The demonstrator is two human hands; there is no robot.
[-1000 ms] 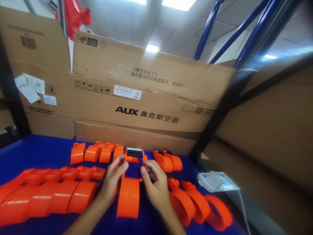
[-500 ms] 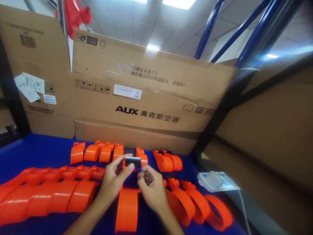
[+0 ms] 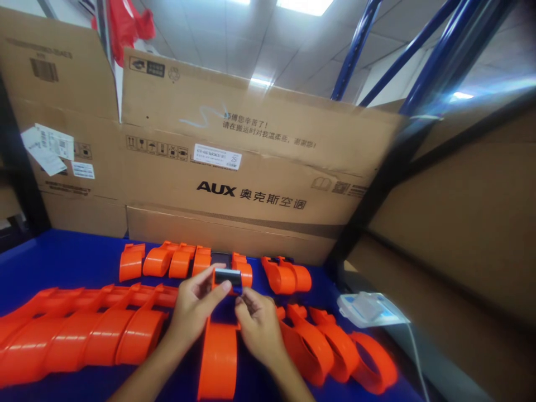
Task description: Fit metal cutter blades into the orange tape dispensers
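An orange plastic tape dispenser [image 3: 218,357] lies lengthwise in front of me on the blue table [image 3: 71,262]. My left hand [image 3: 193,307] grips its far end from the left, thumb resting by the dark metal blade piece [image 3: 228,275] at the tip. My right hand [image 3: 257,326] is closed in a pinch just below that blade piece, fingertips pressed together at the dispenser's neck. What the pinch holds is too small to make out.
A row of orange dispenser shells [image 3: 84,332] lies at the left, more orange shells [image 3: 335,349] at the right, and smaller orange parts [image 3: 176,261] along the back. Large cardboard boxes [image 3: 251,173] wall the table's far side. A white packet [image 3: 368,310] lies at the right edge.
The dispenser has been drawn toward me, so its blade end now sits nearer than the back row. My right hand's fingers have closed into a tighter pinch under the blade.
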